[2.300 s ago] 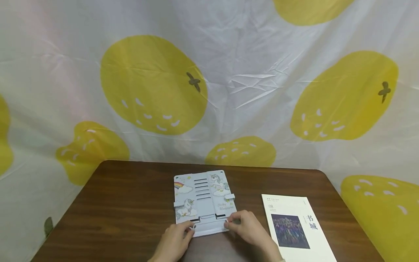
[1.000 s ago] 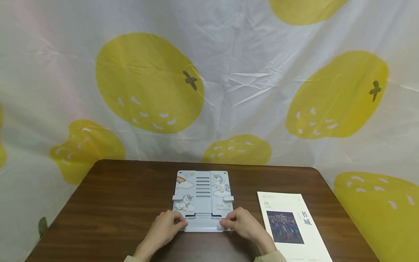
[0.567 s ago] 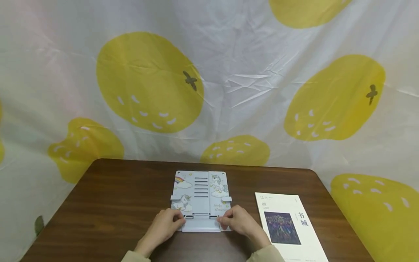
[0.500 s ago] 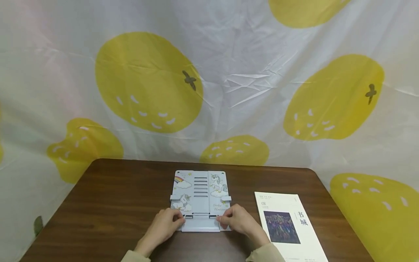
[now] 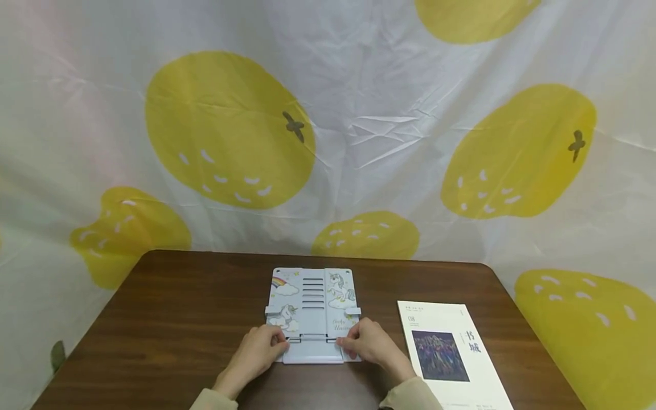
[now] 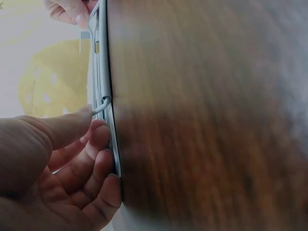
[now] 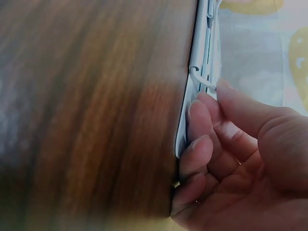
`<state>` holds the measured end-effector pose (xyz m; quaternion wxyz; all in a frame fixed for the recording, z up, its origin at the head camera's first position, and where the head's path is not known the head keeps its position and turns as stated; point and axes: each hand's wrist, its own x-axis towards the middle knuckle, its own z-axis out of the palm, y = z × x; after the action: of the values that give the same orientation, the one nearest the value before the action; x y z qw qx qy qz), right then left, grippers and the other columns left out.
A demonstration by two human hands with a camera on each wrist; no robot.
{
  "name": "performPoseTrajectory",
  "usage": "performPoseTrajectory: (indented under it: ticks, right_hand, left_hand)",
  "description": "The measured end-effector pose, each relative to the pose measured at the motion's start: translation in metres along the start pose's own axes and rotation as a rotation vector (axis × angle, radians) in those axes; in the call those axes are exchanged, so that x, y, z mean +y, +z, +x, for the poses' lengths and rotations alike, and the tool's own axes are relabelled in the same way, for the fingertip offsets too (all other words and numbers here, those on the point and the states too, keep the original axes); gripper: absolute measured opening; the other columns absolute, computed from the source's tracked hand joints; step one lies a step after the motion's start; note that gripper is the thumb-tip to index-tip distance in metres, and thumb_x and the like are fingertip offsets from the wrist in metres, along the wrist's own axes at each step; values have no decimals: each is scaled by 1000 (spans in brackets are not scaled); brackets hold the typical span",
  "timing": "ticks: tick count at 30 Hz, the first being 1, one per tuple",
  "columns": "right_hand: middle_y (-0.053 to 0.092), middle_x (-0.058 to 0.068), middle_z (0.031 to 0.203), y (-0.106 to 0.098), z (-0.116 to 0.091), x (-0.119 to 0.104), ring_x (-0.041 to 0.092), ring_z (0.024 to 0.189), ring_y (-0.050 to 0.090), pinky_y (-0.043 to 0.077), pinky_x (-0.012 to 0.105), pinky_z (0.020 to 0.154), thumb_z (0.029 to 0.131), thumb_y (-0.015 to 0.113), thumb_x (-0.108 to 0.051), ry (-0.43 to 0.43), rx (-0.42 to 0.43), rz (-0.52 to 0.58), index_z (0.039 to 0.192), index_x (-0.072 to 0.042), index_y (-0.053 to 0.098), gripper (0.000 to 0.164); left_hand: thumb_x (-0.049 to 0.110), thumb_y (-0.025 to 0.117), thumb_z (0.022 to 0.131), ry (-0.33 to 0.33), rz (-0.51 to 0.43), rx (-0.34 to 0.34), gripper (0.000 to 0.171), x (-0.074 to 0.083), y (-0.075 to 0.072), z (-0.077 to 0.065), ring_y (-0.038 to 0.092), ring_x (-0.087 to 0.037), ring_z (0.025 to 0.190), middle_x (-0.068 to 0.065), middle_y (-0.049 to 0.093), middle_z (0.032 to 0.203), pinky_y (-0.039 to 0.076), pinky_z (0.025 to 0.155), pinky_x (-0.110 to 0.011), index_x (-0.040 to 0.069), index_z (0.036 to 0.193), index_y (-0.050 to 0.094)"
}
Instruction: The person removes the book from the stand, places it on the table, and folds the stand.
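Observation:
A pale grey book stand (image 5: 314,322) with unicorn and rainbow prints lies on the brown table. My left hand (image 5: 258,348) is at its lower left corner. In the left wrist view, thumb and curled fingers pinch a bent wire arm (image 6: 100,109) that comes out of the stand's front lip. My right hand (image 5: 373,343) is at the lower right corner. There, in the right wrist view, thumb and forefinger pinch a matching white wire arm (image 7: 204,82), the other fingers curled at the stand's edge. The fingers hide parts of both lower corners.
A cream book (image 5: 451,356) with a dark picture on its cover lies on the table (image 5: 169,330), right of the stand. Behind the table hangs a white cloth (image 5: 353,85) printed with yellow fruit.
The stand, turned at a slant before, now sits straight to me. Both hands stay at its lower corners, and the dark slots beside them look narrower. The view has shifted slightly.

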<state>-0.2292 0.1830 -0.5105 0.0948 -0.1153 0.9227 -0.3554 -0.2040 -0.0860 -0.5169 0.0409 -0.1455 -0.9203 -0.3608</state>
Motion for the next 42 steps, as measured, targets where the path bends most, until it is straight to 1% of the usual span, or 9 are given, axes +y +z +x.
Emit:
performPoseTrajectory:
  ticks: [9, 20, 24, 28, 31, 34, 36, 39, 42]
  right_hand:
    - [52, -9, 46, 4, -2, -3, 8, 44, 44, 34, 25, 44, 85, 74, -27, -33, 40, -48, 56, -13, 63, 34]
    - [51, -8, 50, -1, -4, -8, 8, 46, 44, 34, 25, 45, 89, 69, -26, -66, 31, -14, 63, -11, 62, 31]
    - [52, -6, 56, -3, -7, -5, 10, 51, 47, 37, 28, 48, 87, 71, -23, -47, 131, -14, 70, -14, 63, 21]
    - [51, -4, 64, -2, -8, -2, 14, 57, 47, 37, 31, 51, 82, 74, -15, 13, 283, -13, 79, -12, 59, 16]
    - [51, 2, 73, -2, -7, 1, 17, 64, 47, 38, 33, 56, 79, 75, -12, 62, 349, -14, 90, -8, 55, 23]
    - [54, 11, 88, -2, -6, 1, 25, 76, 53, 45, 40, 65, 78, 77, -11, 94, 377, -14, 105, -2, 55, 35]
    - [56, 19, 99, -2, -5, 1, 32, 88, 57, 48, 47, 76, 78, 77, -12, 107, 382, -11, 115, 3, 54, 46]
    - [57, 28, 115, -2, -3, 0, 43, 107, 56, 44, 55, 90, 79, 77, -12, 121, 374, -5, 128, 8, 50, 59]
    - [57, 30, 122, -1, -2, -2, 45, 115, 54, 42, 55, 96, 80, 75, -12, 130, 360, 0, 131, 10, 50, 62]
  left_hand:
    - [13, 76, 81, -3, 44, 0, 16, 1, 3, 1, 41, -8, 52, 10, 46, 57, 34, 49, -27, 15, 71, 63]
    - [13, 74, 81, -12, 43, -4, 17, 0, 0, 5, 41, -9, 50, 10, 45, 55, 33, 47, -27, 16, 71, 61]
    - [13, 73, 81, -15, 40, 11, 15, 0, -3, 2, 43, -9, 51, 9, 47, 57, 35, 48, -29, 16, 72, 62]
    - [11, 73, 80, -22, 40, 85, 12, -2, -6, 1, 47, -9, 56, 9, 52, 62, 39, 52, -30, 15, 76, 63]
    - [8, 73, 79, -46, 37, 146, 14, -4, -8, 2, 48, -11, 61, 6, 52, 67, 40, 56, -31, 12, 80, 60]
    - [5, 73, 77, -70, 33, 187, 21, -7, -9, 3, 46, -14, 64, 2, 49, 72, 39, 58, -33, 9, 83, 54]
    - [3, 74, 76, -84, 23, 201, 25, -10, -9, 3, 46, -16, 66, 0, 47, 74, 39, 58, -34, 8, 84, 51]
    - [3, 74, 75, -95, -2, 210, 27, -15, -8, 3, 49, -15, 68, -2, 50, 77, 42, 60, -33, 7, 87, 51]
    - [2, 74, 76, -115, -37, 195, 27, -17, -9, 4, 54, -14, 70, -3, 54, 80, 45, 62, -33, 5, 94, 54]
